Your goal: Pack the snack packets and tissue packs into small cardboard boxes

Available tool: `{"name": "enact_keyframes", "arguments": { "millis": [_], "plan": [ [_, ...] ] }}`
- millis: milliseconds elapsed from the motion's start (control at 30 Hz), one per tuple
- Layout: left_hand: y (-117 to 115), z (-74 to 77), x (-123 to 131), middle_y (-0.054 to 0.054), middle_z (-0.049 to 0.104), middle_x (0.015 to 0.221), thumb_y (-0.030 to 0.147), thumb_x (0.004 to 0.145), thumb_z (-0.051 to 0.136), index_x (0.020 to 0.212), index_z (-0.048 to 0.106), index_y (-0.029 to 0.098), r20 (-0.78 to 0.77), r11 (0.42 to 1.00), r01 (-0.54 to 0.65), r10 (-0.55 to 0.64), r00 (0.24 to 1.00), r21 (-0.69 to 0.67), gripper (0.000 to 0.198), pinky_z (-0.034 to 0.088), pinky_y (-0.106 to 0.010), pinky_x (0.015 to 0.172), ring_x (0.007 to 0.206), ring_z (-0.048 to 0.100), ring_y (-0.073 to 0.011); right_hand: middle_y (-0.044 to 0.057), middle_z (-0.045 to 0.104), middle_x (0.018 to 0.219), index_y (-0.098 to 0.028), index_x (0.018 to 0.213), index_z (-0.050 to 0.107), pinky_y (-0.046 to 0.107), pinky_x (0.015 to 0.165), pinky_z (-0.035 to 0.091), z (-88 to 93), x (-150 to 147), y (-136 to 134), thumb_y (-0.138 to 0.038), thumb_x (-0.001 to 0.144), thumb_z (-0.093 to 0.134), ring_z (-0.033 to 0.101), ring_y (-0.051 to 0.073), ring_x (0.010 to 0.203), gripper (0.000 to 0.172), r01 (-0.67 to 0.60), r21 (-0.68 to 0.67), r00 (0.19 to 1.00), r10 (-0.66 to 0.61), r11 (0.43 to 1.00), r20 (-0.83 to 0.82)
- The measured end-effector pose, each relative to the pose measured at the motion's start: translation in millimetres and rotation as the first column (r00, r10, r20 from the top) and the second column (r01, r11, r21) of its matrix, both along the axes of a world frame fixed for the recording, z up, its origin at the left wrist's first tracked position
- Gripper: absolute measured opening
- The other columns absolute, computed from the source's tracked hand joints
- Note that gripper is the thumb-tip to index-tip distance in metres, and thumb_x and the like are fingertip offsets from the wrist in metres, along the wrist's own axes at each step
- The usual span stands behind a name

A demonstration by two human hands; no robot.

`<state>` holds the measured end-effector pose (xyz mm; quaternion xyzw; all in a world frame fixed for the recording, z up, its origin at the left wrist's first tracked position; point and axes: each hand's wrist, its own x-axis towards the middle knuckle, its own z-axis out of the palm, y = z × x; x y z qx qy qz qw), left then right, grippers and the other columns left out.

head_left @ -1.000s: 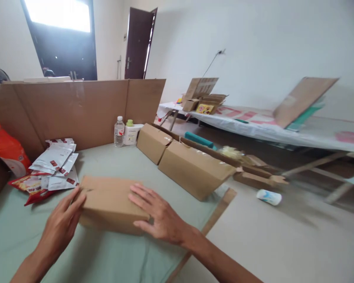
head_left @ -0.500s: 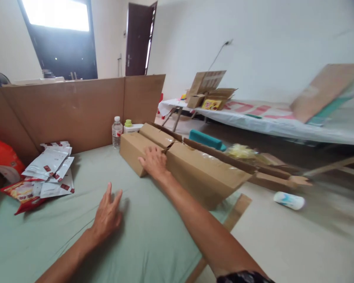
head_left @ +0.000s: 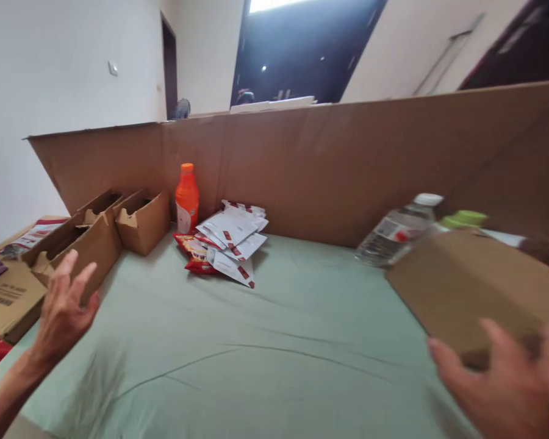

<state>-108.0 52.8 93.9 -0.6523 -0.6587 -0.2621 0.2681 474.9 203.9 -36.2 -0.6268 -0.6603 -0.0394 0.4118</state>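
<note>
Left hand: The fingers are spread wide, and nothing is in them.
Right hand: The fingers are spread too, and the hand is a bit blurry. I cannot tell if they touch the box.
Brown box: It is just past the right hand's fingers, near their tips, on the far side from the person.
Water bottle: It is clear with a white cap, and leans in the view. It is past the right hand and to its left, by the box's far corner.
Green cap: It pokes up behind the box, farther from the right hand.
Long open box: It is just past the left hand, which hides part of it.
Small open box: It is farther from the left hand, to its right.
Orange bottle: It stands up, past the left hand and to its right.
White packets: They lie in a pile between the two hands, but farther off.
Red packet: It is partly under that pile, on the side nearer the left hand.
Green cloth: It is under both hands.
</note>
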Motion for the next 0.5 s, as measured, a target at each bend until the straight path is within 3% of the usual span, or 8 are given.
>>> {"name": "enact_keyframes", "arguments": {
  "millis": [67,100,167,200,267,300,367,500],
  "plan": [
    [8.0,24.7,-29.6,-0.016,0.043,0.159,0.037,0.096,0.056,0.144,0.049,0.017,0.030,0.992,-0.122,0.122,0.992,0.020,0.053,0.030,-0.059,0.124,0.152,0.034,-0.0385,0.003,0.034,0.162,-0.076,0.147,0.019,0.085,0.084,0.034,-18.5,-36.5,-15.9,-0.064,0.088,0.043,0.036,0.055,0.141,0.065,0.023,0.048,1.000,-0.024,0.999,0.014],
    [14.8,34.1,-42.8,-0.015,0.054,0.150,0.039,0.095,0.055,0.142,0.050,0.013,0.050,0.986,-0.168,0.168,0.985,0.011,0.054,0.034,-0.059,0.121,0.147,0.042,-0.0391,0.005,0.043,0.156,-0.075,0.144,0.031,0.084,0.083,0.039,-27.4,-53.9,-22.5,-0.062,0.089,0.043,0.046,0.055,0.134,0.058,0.010,0.039,1.000,-0.011,0.999,0.028],
    [29.9,45.4,-64.3,-0.009,0.073,0.113,0.040,0.094,0.052,0.128,0.060,0.010,0.092,0.976,-0.216,0.218,0.972,-0.030,0.046,0.053,-0.056,0.103,0.118,0.068,-0.0366,0.012,0.056,0.145,-0.058,0.134,0.059,0.080,0.085,0.047,-42.5,-81.9,-32.8,-0.057,0.090,0.045,0.058,0.051,0.123,0.046,-0.066,-0.034,0.997,0.068,0.997,0.046],
    [36.3,47.2,-71.7,-0.004,0.075,0.092,0.040,0.094,0.050,0.116,0.066,0.011,0.111,0.975,-0.218,0.222,0.969,-0.050,0.040,0.060,-0.049,0.087,0.094,0.075,-0.0321,0.014,0.059,0.141,-0.046,0.125,0.069,0.077,0.088,0.050,-47.8,-91.5,-36.9,-0.054,0.090,0.047,0.061,0.048,0.121,0.042,-0.097,-0.066,0.994,0.100,0.993,0.052],
    [42.3,43.4,-78.5,0.003,0.066,0.062,0.044,0.093,0.045,0.092,0.069,0.018,0.142,0.982,-0.176,0.184,0.973,-0.069,0.035,0.056,-0.033,0.056,0.056,0.069,-0.0222,0.017,0.062,0.139,-0.028,0.109,0.075,0.072,0.093,0.053,-51.7,-102.0,-44.2,-0.049,0.090,0.049,0.065,0.043,0.120,0.039,-0.158,-0.110,0.983,0.166,0.981,0.074],
    [40.9,38.5,-77.5,0.005,0.063,0.057,0.047,0.092,0.044,0.085,0.068,0.020,0.154,0.989,-0.136,0.144,0.978,-0.066,0.036,0.051,-0.029,0.047,0.047,0.063,-0.0191,0.018,0.063,0.140,-0.025,0.105,0.076,0.070,0.094,0.054,-50.0,-104.0,-47.7,-0.047,0.090,0.049,0.066,0.041,0.120,0.038,-0.189,-0.127,0.976,0.201,0.974,0.083],
    [29.0,24.9,-67.1,0.006,0.067,0.060,0.054,0.090,0.046,0.084,0.066,0.024,0.171,0.999,-0.019,0.026,0.985,-0.044,0.037,0.049,-0.027,0.045,0.047,0.063,-0.0172,0.017,0.063,0.142,-0.023,0.105,0.077,0.067,0.094,0.056,-40.1,-105.0,-55.0,-0.046,0.091,0.050,0.067,0.039,0.120,0.039,-0.256,-0.159,0.960,0.271,0.953,0.078],
    [-11.7,1.0,-13.7,0.006,0.077,0.093,0.049,0.093,0.055,0.100,0.068,0.034,0.151,0.953,0.301,-0.291,0.945,-0.045,0.021,0.063,-0.033,0.075,0.084,0.075,-0.0208,0.014,0.063,0.144,-0.024,0.113,0.077,0.059,0.101,0.056,-3.5,-112.7,-67.3,-0.046,0.095,0.054,0.065,0.034,0.125,0.036,-0.405,-0.252,0.914,0.398,0.879,-0.081]
  ]
}}
